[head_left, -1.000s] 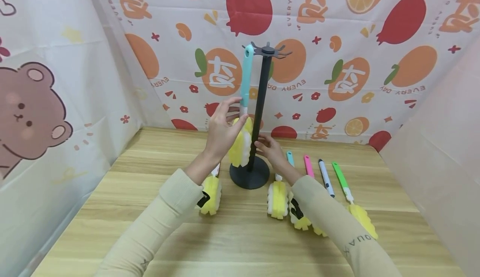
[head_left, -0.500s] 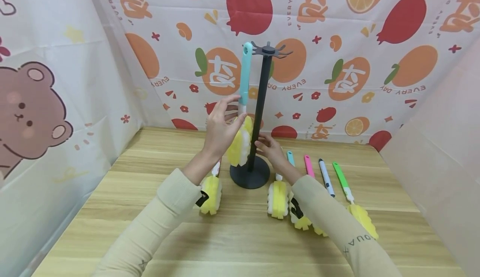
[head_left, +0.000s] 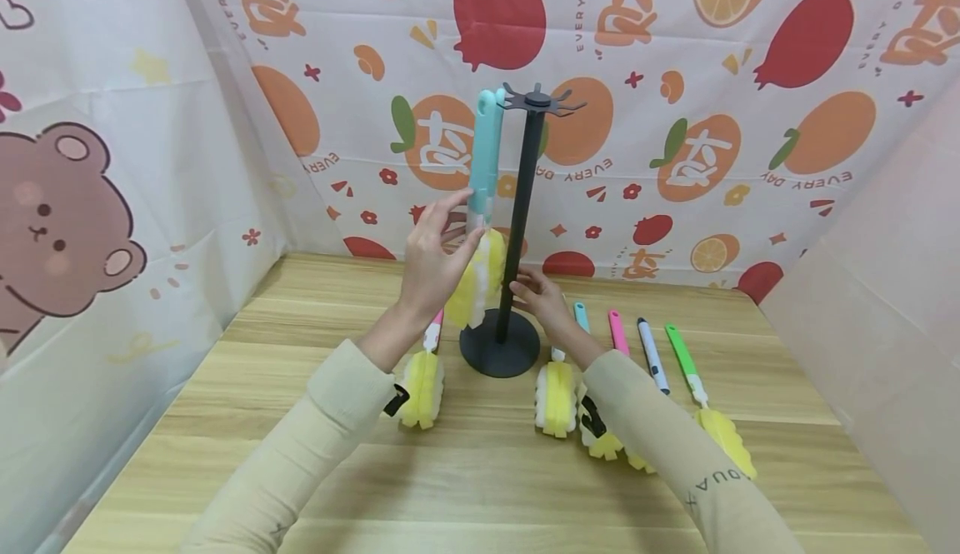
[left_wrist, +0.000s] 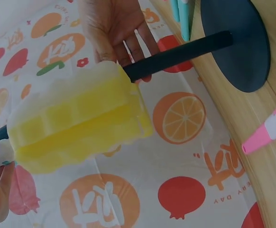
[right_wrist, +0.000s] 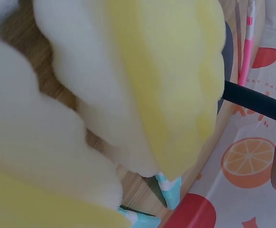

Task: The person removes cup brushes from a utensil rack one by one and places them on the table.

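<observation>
My left hand [head_left: 435, 258] pinches the neck of a sponge bottle brush [head_left: 474, 287] with a teal handle [head_left: 482, 150], held upright left of a black stand [head_left: 522, 196]. A second teal handle end [head_left: 500, 97] shows just behind it, by the hooks. In the left wrist view, the brush's yellow and white sponge head [left_wrist: 76, 118] overlaps the pole. My right hand [head_left: 543, 300] holds the pole low down, thumb and fingers at it; the left wrist view shows these fingers [left_wrist: 134, 46] reaching the pole, partly behind it.
The stand's round base [head_left: 499, 358] sits on the wooden table [head_left: 465, 487]. A pink-handled brush [head_left: 423, 387] lies left of it. Several brushes lie to the right, including a green-handled brush [head_left: 686, 366], partly under the right sleeve [head_left: 675, 446]. Patterned cloth [head_left: 600, 46] hangs behind.
My left hand has shifted slightly left with the brush it pinches, and a second teal handle end now shows beside the first. The right hand has kept its place at the pole.
</observation>
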Motion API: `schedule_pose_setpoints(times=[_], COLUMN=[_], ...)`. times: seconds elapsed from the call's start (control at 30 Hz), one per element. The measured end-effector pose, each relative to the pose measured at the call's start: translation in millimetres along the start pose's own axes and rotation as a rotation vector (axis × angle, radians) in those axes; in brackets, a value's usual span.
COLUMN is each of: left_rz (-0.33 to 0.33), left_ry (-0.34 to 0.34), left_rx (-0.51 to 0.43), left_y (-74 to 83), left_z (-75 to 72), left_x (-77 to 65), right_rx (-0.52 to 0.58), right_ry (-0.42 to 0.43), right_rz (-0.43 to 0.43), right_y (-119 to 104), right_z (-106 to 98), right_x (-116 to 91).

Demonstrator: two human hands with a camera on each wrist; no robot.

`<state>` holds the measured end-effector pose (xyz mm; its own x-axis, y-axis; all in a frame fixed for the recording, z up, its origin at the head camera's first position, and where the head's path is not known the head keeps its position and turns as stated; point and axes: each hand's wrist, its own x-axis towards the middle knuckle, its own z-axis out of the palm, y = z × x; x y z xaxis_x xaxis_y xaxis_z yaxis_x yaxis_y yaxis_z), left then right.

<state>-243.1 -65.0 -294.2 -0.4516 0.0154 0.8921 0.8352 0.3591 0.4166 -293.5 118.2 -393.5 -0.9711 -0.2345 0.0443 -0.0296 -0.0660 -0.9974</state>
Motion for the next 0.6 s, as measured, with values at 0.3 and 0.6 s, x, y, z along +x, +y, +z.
schedule_pose_setpoints(times=[0.3, 0.6], left_rz=[0.032, 0.008], left_ry=[0.006, 0.029], left_rx=[0.106, 0.241], left_y=[-7.2, -12.9], left_z=[-12.5, -26.7], left_x=[-1.3, -3.4], right_rx=[0.018, -0.001], right_ry=[-0.003, -0.003], right_rz=[-0.016, -0.001], right_y=[1.4, -0.2], right_z=[-0.4, -0.1], right_x=[0.4, -0.7])
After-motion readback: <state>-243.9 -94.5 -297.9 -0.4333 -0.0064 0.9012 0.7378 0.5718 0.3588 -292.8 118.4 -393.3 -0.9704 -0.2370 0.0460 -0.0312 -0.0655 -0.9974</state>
